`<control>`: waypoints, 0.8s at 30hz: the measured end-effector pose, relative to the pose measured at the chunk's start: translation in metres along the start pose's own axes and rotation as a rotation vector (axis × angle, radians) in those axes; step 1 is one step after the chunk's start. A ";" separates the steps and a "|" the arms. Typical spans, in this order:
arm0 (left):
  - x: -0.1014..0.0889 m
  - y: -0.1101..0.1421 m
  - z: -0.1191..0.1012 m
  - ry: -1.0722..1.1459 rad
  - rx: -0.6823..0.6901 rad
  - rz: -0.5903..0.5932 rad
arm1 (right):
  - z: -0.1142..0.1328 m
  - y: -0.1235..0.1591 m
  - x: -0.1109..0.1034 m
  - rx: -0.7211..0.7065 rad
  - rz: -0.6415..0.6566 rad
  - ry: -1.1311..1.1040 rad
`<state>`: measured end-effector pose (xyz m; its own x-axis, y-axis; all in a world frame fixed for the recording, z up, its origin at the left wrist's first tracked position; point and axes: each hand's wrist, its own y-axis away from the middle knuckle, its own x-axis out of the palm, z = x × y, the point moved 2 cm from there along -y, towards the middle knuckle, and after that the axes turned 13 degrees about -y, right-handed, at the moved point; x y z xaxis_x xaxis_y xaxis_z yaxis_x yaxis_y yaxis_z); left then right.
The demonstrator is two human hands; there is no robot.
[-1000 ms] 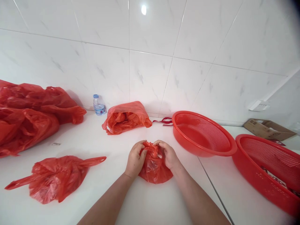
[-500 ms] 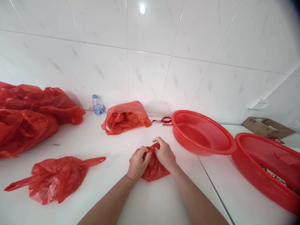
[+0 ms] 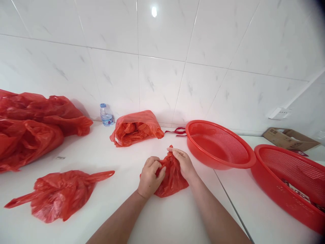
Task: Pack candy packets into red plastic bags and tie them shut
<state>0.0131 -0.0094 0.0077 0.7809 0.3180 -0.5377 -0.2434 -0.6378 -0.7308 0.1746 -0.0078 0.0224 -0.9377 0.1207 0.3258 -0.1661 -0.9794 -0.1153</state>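
A small crumpled red plastic bag (image 3: 173, 178) lies on the white counter (image 3: 122, 159) in front of me. My left hand (image 3: 149, 176) is closed, its fingers pinching the bag's left side. My right hand (image 3: 183, 163) grips the bag's upper right part, with a peak of plastic sticking up above its fingers. Both hands press the bag down on the counter.
A flattened red bag (image 3: 59, 193) lies at front left. A heap of big red bags (image 3: 33, 125) fills the far left. A stuffed red bag (image 3: 137, 127) and a small water bottle (image 3: 106, 115) stand by the tiled wall. Two red mesh baskets (image 3: 219, 144) (image 3: 291, 179) and a cardboard box (image 3: 290, 139) are on the right.
My hands have kept bunching the bag. The right hand moved up and pulled a peak of plastic upward, and the left hand curled tighter on the bag's left side.
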 end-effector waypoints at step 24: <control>-0.001 0.020 -0.056 -0.219 0.318 0.148 | -0.021 -0.022 -0.075 0.028 -0.221 0.220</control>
<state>0.0398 -0.0616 0.0171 0.5914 0.4030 -0.6985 -0.5365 -0.4501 -0.7138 0.2422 0.0077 -0.0193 -0.9240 0.3601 0.1289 -0.3673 -0.9293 -0.0372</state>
